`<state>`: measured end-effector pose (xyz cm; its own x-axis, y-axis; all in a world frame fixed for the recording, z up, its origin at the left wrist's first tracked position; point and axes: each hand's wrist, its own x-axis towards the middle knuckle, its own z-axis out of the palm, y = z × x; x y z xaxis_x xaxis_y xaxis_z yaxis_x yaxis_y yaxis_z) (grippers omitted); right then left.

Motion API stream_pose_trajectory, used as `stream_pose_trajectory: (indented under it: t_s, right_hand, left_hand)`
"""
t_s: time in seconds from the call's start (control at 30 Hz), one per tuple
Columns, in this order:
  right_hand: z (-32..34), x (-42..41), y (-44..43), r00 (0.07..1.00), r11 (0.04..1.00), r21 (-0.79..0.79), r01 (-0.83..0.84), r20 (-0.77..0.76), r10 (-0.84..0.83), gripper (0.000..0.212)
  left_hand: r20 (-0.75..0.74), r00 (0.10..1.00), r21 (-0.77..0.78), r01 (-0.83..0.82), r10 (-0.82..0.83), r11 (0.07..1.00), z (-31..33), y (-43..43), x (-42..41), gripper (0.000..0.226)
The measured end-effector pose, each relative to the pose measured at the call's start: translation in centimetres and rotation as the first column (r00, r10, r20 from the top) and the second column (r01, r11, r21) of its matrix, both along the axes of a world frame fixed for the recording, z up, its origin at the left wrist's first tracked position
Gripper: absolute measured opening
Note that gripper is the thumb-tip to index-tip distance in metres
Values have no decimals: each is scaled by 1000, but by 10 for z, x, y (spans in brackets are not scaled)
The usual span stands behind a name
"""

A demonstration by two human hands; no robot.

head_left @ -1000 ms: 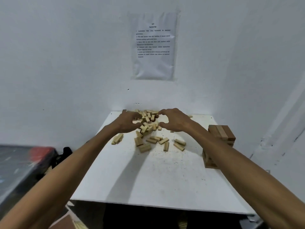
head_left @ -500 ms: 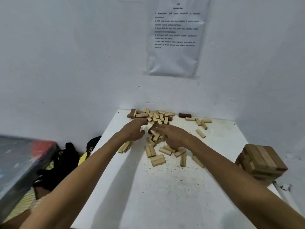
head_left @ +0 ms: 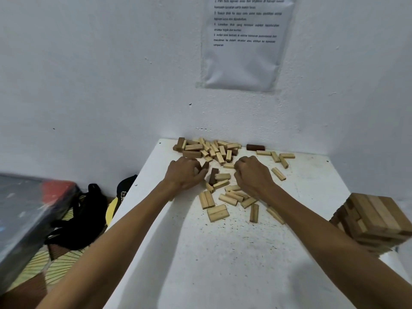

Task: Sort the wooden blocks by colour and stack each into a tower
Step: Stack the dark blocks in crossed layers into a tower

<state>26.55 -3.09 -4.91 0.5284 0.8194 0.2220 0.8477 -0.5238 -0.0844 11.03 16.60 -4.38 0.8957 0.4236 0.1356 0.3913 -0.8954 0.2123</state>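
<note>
A white, speckled tabletop (head_left: 223, 264) set in a wall corner carries scattered pale rectangular wooden blocks (head_left: 217, 212), heaped towards the back. One dark brown wooden block (head_left: 255, 147) lies by the wall. A stacked mid-brown wooden block tower (head_left: 374, 221) stands at the right edge.

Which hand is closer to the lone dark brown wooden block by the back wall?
Right hand: the dark brown wooden block lies just beyond it. Left hand sits farther left.
</note>
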Motion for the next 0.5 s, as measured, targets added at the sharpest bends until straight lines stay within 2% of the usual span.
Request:
stream_pose_trajectory:
  t_s: [0.13, 0.33, 0.5]
  right_hand:
    - [-2, 2, 13, 996, 994, 103, 43, -85, -34, 34]
    - [-12, 17, 31, 984, 994, 67, 82, -162, -70, 37]
    - [-14, 21, 45, 984, 991, 106, 79, -167, -61, 35]
  left_hand:
    - [89, 996, -59, -15, 20, 998, -6, -16, 9, 45]
    - [185, 980, -101, -50, 68, 994, -10, -36, 21, 47]
    - [60, 996, -86, -55, 60, 995, -13, -46, 27, 39]
